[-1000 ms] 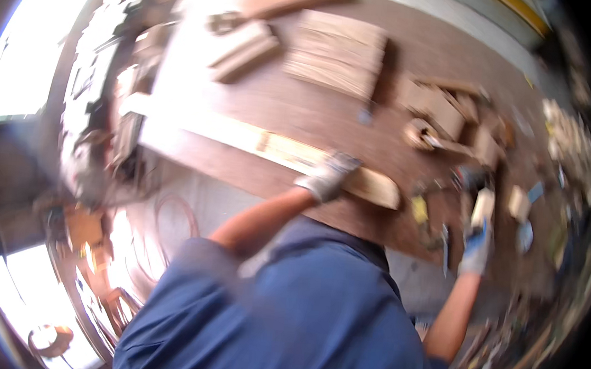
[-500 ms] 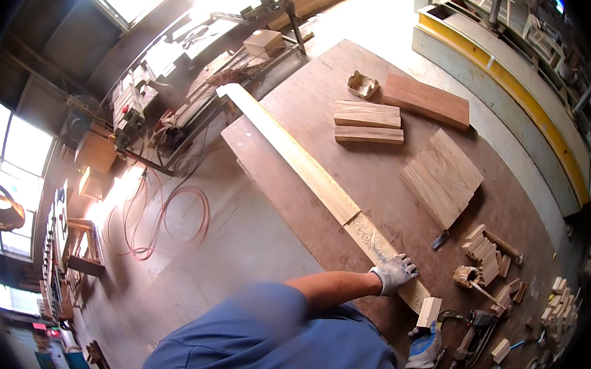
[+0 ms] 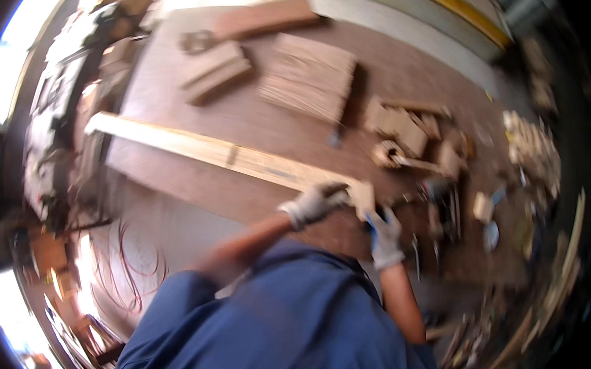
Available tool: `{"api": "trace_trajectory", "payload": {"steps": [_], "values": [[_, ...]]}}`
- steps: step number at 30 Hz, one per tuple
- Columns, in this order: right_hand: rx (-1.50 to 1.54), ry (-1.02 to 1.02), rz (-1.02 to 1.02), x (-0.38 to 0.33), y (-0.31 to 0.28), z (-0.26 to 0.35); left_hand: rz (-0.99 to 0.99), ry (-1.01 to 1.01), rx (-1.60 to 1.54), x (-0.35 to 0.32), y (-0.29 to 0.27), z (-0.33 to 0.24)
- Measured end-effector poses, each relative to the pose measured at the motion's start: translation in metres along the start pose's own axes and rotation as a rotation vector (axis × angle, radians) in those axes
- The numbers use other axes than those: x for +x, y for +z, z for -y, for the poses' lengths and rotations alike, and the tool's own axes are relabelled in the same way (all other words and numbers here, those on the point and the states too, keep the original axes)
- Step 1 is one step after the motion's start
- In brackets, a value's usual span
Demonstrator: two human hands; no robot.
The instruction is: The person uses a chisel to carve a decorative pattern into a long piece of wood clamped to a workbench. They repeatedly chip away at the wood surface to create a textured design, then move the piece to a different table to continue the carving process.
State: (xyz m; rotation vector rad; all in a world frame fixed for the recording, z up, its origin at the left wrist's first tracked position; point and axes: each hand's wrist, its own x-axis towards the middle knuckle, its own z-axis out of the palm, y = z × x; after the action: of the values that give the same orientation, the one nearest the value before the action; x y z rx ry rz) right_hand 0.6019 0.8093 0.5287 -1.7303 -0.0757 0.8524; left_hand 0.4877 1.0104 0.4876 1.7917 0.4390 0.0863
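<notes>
A long, pale wooden board (image 3: 180, 145) lies across the brown worktable, with a joint or step partway along it. My left hand (image 3: 316, 204), in a light work glove, is at the board's near edge by its right end. Its fingers reach out, apart and blurred, with nothing seen in them. My right hand (image 3: 386, 239), in a grey and blue glove, grips a small wooden block (image 3: 362, 198). That block is upright against or just beside the board's right end; the blur hides whether they touch.
Beyond the board lie a reddish plank (image 3: 267, 17), stacked wood pieces (image 3: 214, 70) and a square wooden panel (image 3: 309, 76). Offcuts (image 3: 404, 129), a mallet-like tool (image 3: 387, 153) and a power tool (image 3: 440, 196) sit at the right. Hoses (image 3: 129, 268) coil on the floor.
The view has swung, so the board now runs more crosswise. My left hand has lifted from its flat hold on the board. My right hand has brought the block up to the board's end.
</notes>
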Motion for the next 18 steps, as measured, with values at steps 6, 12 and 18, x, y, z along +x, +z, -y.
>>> {"api": "trace_trajectory", "payload": {"steps": [6, 12, 18], "values": [[0.207, -0.001, 0.039, 0.004, 0.026, 0.049, 0.193, -0.383, -1.005, 0.01, 0.002, -0.04], [0.079, -0.087, -0.106, 0.007, 0.04, 0.034, 0.146, -0.227, -1.075, 0.015, 0.007, -0.036], [-0.027, -0.106, -0.064, 0.003, 0.049, 0.046, 0.107, -0.397, -1.047, 0.043, -0.007, -0.041]]}}
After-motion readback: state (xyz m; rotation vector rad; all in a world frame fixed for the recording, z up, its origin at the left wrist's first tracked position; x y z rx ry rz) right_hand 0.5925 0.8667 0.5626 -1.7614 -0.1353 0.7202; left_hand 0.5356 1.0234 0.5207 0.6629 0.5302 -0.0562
